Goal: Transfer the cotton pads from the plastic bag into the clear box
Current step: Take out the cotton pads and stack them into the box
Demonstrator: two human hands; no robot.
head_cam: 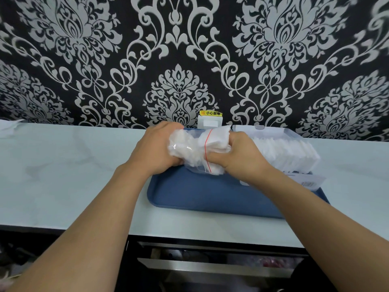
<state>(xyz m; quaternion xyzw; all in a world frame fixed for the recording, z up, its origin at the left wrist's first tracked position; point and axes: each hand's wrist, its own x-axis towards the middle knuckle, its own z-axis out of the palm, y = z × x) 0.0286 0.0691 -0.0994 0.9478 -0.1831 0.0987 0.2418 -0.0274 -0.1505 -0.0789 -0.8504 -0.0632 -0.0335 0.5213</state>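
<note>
A clear plastic bag (189,149) with a red zip line, stuffed with white cotton pads, is held above the far edge of a blue tray (202,194). My left hand (153,148) grips the bag's closed left end. My right hand (237,154) clasps a bunch of cotton pads (216,138) at the bag's open right end. Just to the right lies the clear box (294,133), with a row of white pads (288,152) packed inside and its lid open towards the wall.
The tray rests on a pale marble-look counter (73,165) against a black and silver patterned wall. A white wall socket (210,121) with a yellow sticker sits behind the bag. Below the counter's front edge an open drawer (221,262) shows.
</note>
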